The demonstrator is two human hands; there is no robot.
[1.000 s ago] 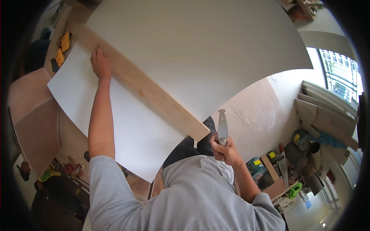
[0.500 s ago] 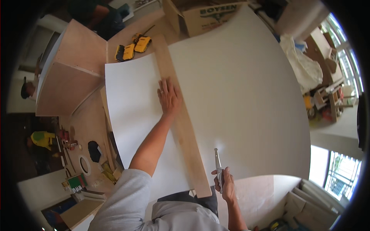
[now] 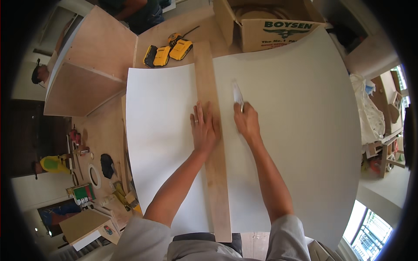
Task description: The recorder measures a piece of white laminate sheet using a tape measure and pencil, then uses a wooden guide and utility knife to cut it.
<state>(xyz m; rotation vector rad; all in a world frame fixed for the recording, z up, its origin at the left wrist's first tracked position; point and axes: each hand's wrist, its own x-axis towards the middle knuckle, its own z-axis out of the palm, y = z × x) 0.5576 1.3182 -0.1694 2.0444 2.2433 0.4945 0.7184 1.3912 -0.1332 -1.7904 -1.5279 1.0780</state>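
White sheet (image 3: 296, 135) at centre frame, under wooden board (image 3: 206, 76); left grip (image 3: 203, 132) spread flat on board, right grip (image 3: 247, 122) pinching blurred silvery tool (image 3: 237, 94), upper centre.

Bright window (image 3: 371, 230), fisheye-bent edges, slightly blurred blade (image 3: 237, 92)

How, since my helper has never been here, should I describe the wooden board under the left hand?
Find the big white sheet. A long, narrow wooden board crosses it, partly under the left hand; its pale brown colour stands out against the white.
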